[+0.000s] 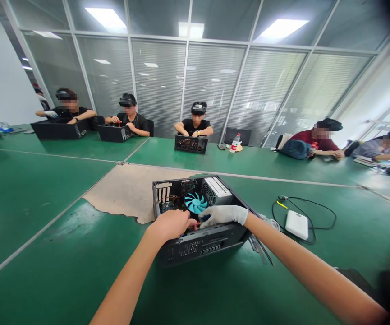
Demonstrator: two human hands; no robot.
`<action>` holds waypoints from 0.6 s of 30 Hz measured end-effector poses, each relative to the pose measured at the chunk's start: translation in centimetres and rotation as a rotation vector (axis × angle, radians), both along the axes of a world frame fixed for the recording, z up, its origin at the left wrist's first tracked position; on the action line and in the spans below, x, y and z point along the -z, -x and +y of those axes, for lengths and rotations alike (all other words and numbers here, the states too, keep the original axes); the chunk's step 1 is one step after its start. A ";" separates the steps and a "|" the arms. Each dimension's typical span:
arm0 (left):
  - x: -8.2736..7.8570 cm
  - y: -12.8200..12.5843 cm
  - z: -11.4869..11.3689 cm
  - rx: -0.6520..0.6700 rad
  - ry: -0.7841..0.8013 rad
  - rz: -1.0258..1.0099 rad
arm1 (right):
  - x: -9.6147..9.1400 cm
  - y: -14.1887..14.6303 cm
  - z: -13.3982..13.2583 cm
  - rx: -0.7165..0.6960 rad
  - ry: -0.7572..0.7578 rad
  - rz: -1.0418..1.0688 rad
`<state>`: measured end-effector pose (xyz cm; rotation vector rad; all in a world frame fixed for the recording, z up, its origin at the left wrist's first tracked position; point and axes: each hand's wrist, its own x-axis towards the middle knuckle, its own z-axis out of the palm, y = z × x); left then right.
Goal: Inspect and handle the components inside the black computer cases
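An open black computer case (211,238) lies on the green table in front of me. Inside it are a turquoise cooling fan (196,203) and a silver power supply (217,189). My bare left hand (173,224) reaches over the near wall, its fingers curled down beside a small red piece (195,225). From the right, my right hand (222,215) in a pale glove reaches in just below the fan, with fingers bent close to the same red piece. The fingertips of both hands are partly hidden, and what they pinch is too small to name.
Brown cardboard (123,192) lies left of the case. To its right are a white box-shaped device (296,225) and a looped black cable (333,216). Across the green table (62,253), several people sit, some with black cases. A water bottle (235,142) stands there.
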<state>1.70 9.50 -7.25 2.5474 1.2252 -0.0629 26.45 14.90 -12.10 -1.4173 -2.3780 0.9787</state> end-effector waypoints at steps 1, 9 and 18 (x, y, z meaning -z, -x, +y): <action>0.0 0.1 0.1 0.002 0.015 -0.021 | -0.2 -0.1 0.0 -0.027 0.006 0.002; 0.6 0.4 1.1 -0.074 0.018 -0.260 | 1.3 -1.2 1.2 -0.072 -0.218 0.063; 0.9 0.0 0.7 0.020 -0.142 -0.083 | 0.2 -0.3 1.4 -0.328 -0.144 -0.133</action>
